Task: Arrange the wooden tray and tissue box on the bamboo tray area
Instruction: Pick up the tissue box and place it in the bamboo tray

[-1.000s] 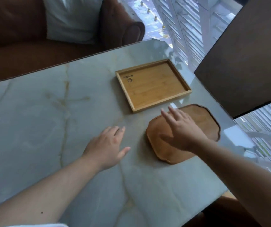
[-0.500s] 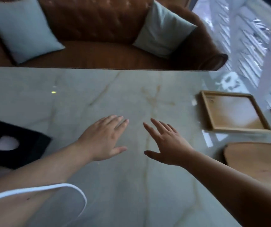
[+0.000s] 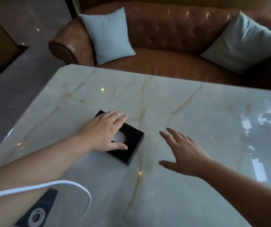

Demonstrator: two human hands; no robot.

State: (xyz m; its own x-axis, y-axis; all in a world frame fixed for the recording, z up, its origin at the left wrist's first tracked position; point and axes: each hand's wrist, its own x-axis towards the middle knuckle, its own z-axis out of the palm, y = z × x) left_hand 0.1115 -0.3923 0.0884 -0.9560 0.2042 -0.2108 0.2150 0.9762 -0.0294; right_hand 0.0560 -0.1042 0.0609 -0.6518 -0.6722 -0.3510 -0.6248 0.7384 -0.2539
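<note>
Marble table (image 3: 188, 128) by the leather sofa (image 3: 172, 46), and I've got the left hand (image 3: 104, 132) spread flat over the black tissue box (image 3: 131, 145) near the left edge, right hand (image 3: 183, 154) open beside it, so next I'd grip and carry it toward the trays, out of view.

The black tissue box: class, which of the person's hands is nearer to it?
Left. The left hand lies spread over the tissue box; the right hand is open beside it, clear of it.
</note>
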